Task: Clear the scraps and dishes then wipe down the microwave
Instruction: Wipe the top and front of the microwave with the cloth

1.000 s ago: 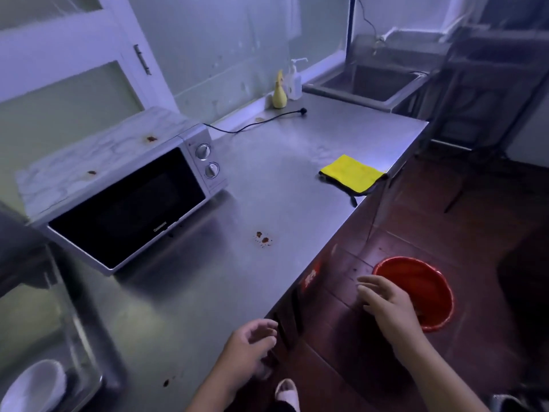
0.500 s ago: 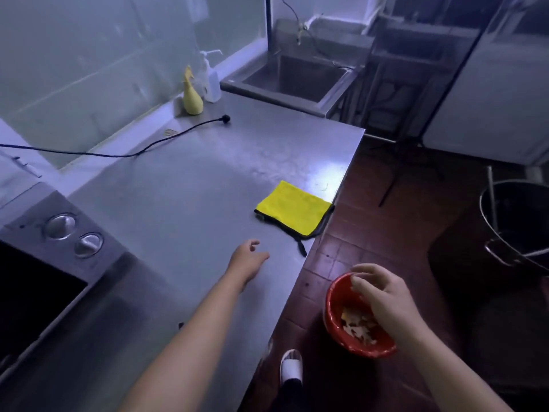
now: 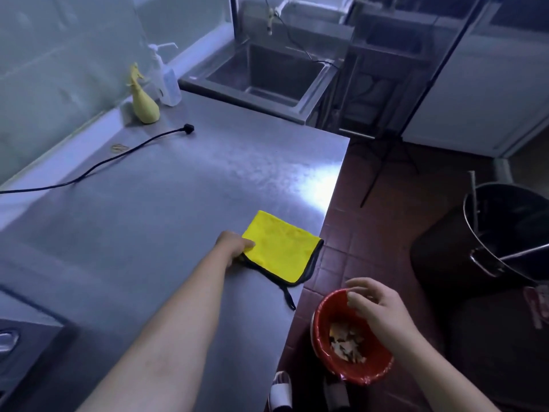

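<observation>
Beneath the left grip (image 3: pixel 236 243): steel surface (image 3: pixel 178 203); microwave (image 3: pixel 26 349) well behind; yellow cloth (image 3: pixel 282 251) at its tip, whether pinched cannot be told. Beneath the right grip (image 3: pixel 377 310), loosely spread, empty: red bin (image 3: pixel 365 379), scraps (image 3: pixel 346 341). Step judged: fetching cloth; next needs firm pinch.

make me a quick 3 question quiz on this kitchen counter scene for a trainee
1. True or false: the cord's plug lies on the yellow cloth.
2. The left hand touches: A the cloth, B the plug, C nothing.
3. Fill in: the right hand hovers over the red ___, which holds scraps.

Key
1. False: it lies on the bare counter, apart from the cloth.
2. A
3. bin
</observation>
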Demonstrator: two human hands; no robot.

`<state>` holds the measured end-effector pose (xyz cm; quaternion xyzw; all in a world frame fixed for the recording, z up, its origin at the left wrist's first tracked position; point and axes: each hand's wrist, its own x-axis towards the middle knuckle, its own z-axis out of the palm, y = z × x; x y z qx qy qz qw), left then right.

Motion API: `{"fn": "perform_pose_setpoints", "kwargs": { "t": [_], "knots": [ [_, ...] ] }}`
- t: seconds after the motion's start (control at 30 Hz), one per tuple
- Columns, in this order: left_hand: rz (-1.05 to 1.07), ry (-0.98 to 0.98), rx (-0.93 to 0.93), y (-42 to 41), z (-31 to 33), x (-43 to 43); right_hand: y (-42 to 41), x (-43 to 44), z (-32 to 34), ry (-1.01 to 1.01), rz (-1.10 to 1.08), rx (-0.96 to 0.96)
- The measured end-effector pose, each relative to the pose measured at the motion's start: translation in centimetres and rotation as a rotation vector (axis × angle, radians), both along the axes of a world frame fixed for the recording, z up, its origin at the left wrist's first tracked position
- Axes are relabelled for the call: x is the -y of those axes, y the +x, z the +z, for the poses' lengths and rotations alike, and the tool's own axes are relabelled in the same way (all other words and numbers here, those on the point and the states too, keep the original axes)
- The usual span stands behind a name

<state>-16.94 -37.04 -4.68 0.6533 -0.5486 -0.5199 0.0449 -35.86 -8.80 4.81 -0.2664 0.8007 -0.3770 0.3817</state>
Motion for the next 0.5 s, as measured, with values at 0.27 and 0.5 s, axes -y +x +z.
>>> {"fn": "perform_pose_setpoints", "kwargs": {
  "t": [0.27, 0.5],
  "knots": [
    [0.237, 0.087, -0.428, -1.2, 9.0, -6.6, -0.1, 4.0, 0.2, 0.034, 0.384, 0.047],
    [0.507, -0.008, -0.592, -0.5, 17.4, -16.6, 2.7, 6.4, 1.8, -0.188, 0.822, -0.121]
  ]
}}
